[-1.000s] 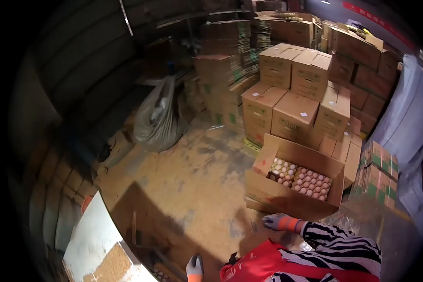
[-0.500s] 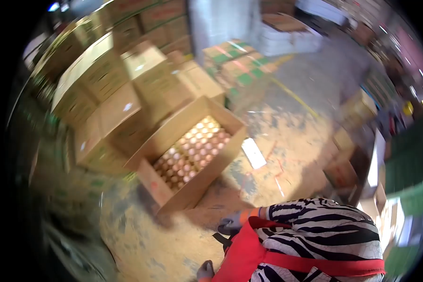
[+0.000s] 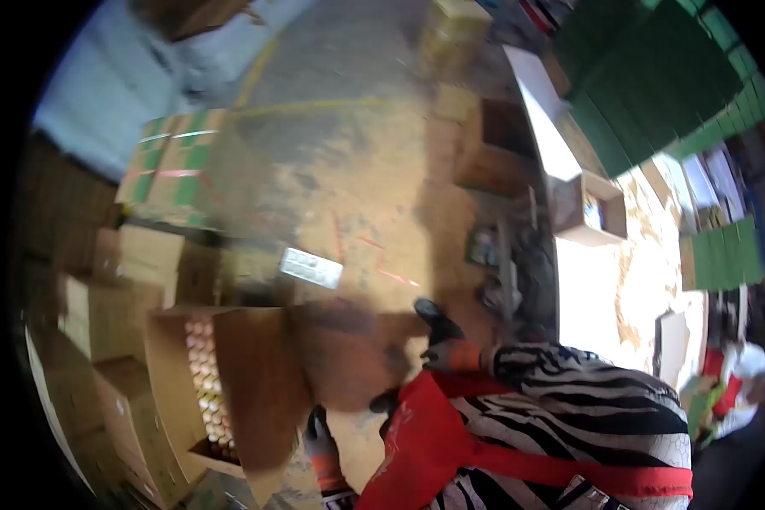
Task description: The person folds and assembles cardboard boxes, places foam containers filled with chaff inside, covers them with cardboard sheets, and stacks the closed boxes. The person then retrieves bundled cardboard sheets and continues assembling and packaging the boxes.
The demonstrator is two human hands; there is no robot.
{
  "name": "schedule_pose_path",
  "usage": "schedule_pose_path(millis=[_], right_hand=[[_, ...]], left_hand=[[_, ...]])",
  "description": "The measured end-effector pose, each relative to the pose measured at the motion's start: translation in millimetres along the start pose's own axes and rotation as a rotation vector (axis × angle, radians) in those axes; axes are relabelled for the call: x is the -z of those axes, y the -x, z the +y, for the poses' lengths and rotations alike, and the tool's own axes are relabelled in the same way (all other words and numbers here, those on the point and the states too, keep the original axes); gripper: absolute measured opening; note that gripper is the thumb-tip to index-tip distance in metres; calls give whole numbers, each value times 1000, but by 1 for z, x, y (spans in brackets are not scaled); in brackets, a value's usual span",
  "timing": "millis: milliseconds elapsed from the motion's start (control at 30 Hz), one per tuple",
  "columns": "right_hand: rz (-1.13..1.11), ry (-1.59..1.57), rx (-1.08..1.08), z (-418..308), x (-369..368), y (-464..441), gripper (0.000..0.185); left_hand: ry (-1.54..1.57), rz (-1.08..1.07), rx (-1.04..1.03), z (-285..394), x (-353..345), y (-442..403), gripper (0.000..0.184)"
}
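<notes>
Though motion blurs the head view, the gloved left hand appears just beside the open carton with eggs inside, while the gloved right hand is near the red apron, and I cannot tell whether either grip is apart or together.

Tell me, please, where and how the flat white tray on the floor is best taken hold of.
The white tray is probably best gripped mid-length, across both long edges, from above: it lies flat and longer than wide, and nothing covers it.
</notes>
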State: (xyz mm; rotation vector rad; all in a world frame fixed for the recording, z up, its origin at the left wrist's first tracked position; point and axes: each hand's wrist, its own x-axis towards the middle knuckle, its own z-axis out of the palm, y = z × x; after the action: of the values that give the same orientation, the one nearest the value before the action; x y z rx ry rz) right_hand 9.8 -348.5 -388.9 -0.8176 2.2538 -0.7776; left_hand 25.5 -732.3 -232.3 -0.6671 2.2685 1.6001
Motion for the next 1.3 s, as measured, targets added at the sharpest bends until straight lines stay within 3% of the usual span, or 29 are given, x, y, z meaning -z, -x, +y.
schedule_pose_path(millis=[33,67,100,133,233,267,333,400,467,500,533,633,700,833,933,1000,1033,1067,1133,1233,1300], right_hand=[[99,5,-4,29,-17,12,16],[220,123,137,18,31,28,21],[329,-443,-228,50,6,31,20],[492,-636,-513,43,27,48,24],[766,-911,-772,94,-3,73,29],[891,-987,-860,112,-27,78,29],[1177,-886,-1073,153,-60,77,32],[1416,-397,-1307,167,-9,80,43],[1411,-656,-1534,184,85,89,47],[1311,-745,-1718,214,111,91,41],[1295,-678,-1753,252,119,94,40],[1216,-528,-1707,340,125,106,39],[1157,-530,-1649,378,116,113,38],[1237,-718,-1550,410,91,101,37],[1374,-1112,-1372,415,68,52,36],[1425,-1571,-1039,450,8,5,35],[1389,-2022,-656,479,-35,-34,35],[1253,-1813,-830,406,18,-70,33],[1038,-1733,-845,305,96,-159,30],[981,-2140,-631,222,180,-281,24],[958,-2021,-375,182,224,-360,22]], left_hand=[[-40,-69,24,17,-35,-4,36],[-73,-158,30,20,-69,-9,36],[-97,-240,30,23,-104,-13,36],[-199,-382,83,47,-133,-14,37],[-357,-693,52,27,-185,-36,39],[-454,-760,-6,60,-198,-43,39],[-475,-731,-37,73,-214,-63,40],[-473,-686,92,89,-225,-90,34],[-331,-701,140,85,-220,-116,36],[-323,-707,150,93,-219,-123,37],[-388,-622,35,89,-219,-128,30],[-928,-689,-681,73,-199,-141,31],[-683,-642,-157,91,-209,-141,35],[-605,-520,-38,114,-213,-149,41],[-577,-460,19,135,-198,-185,37],[-544,-394,-7,140,-175,-224,38],[-560,-307,-109,144,-160,-248,37],[-575,-220,-213,153,-144,-279,36],[-590,-33,-418,174,-103,-354,36],[-623,155,-695,195,-30,-487,44],[-810,334,-707,202,11,-578,51]])
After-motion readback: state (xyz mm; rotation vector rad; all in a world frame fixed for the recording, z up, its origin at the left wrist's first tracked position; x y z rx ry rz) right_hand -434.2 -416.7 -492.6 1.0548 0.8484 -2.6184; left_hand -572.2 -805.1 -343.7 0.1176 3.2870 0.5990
